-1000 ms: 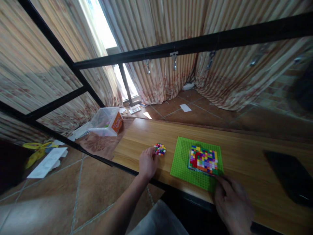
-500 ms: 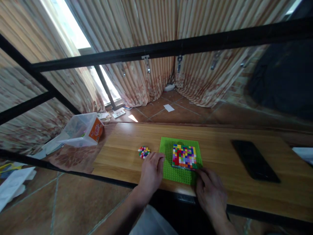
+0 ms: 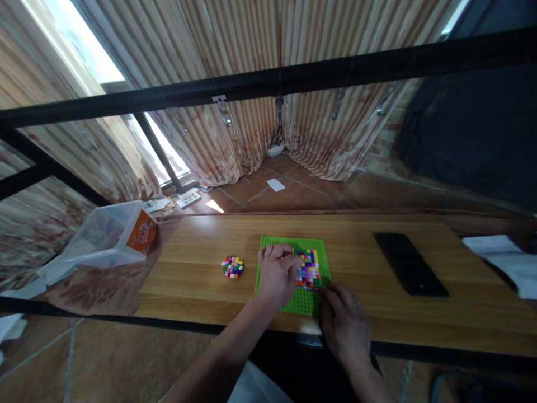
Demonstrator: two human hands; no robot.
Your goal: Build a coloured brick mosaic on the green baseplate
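Observation:
A green studded baseplate (image 3: 272, 240) lies on the wooden table. On it is a square patch of small multicoloured toy bricks (image 3: 309, 268), its left part hidden behind my left hand (image 3: 277, 274). The fingers of that hand are bent, with thumb and index pinched at the patch; anything between them is too small to make out. My right hand (image 3: 347, 319) is closed at the plate's front right corner, its fingertips by the lower edge of the patch. A round pile of loose toy bricks (image 3: 232, 266) sits left of the plate.
A black phone-like slab (image 3: 411, 263) lies on the table (image 3: 188, 296) to the right. Beyond the left end, a clear plastic box (image 3: 113, 235) with an orange label is on the floor. A black metal rail (image 3: 251, 87) crosses ahead, before striped curtains (image 3: 201, 50).
My left hand has moved right, from beside the loose bricks to over the brick patch. My right hand stays by the plate's corner. The whole view has shifted.

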